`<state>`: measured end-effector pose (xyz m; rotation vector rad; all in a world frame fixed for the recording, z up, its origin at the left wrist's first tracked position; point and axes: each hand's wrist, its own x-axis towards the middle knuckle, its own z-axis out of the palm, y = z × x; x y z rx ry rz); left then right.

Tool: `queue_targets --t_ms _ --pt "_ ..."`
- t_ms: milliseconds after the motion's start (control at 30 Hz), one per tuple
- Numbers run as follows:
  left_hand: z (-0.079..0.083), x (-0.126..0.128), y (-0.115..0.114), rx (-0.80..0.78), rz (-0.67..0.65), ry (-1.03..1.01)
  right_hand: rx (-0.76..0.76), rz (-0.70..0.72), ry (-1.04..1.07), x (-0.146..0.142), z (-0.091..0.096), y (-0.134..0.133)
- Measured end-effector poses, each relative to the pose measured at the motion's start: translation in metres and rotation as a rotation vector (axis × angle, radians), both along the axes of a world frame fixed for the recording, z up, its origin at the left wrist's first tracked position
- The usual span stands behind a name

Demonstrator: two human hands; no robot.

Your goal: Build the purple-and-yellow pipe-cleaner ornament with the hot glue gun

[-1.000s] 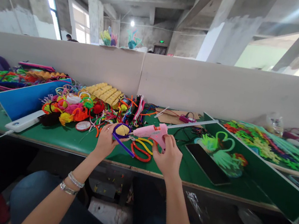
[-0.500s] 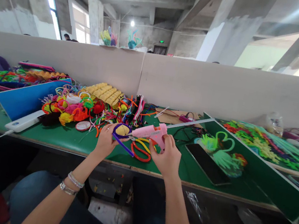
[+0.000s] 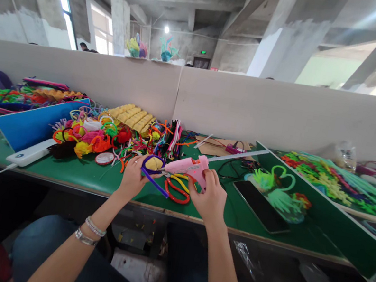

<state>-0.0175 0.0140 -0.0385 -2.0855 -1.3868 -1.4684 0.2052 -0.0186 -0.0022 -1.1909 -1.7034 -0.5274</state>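
My left hand (image 3: 134, 174) is closed on a small yellowish rounded piece (image 3: 154, 164) with a purple pipe cleaner (image 3: 155, 183) curled around its edge. A loose end of the pipe cleaner points down to the right. My right hand (image 3: 211, 194) grips the handle of a pink hot glue gun (image 3: 187, 165), its nozzle tip close to or touching the rounded piece; I cannot tell which. Under the glue gun, pliers with red handles (image 3: 177, 198) lie on the green table, beside yellow handles (image 3: 181, 182) of another tool.
A heap of colourful pipe-cleaner pieces (image 3: 93, 137) and a yellow egg-tray sheet (image 3: 130, 116) lie to the left. On the right are a black phone (image 3: 260, 206), green fuzzy swans (image 3: 282, 195) and a slanted green board (image 3: 333, 223). A white power strip (image 3: 31, 152) sits at front left.
My right hand and the glue gun have shifted very slightly left. The left hand and the piece it holds look the same.
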Motion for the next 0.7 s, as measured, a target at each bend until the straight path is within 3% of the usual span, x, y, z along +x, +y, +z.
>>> queue_targets --t_ms 700 --pt "-0.0010 -0.0002 0.0004 0.082 -0.034 -0.023 -0.040 0.020 0.036 0.0063 -0.0027 0.0031"
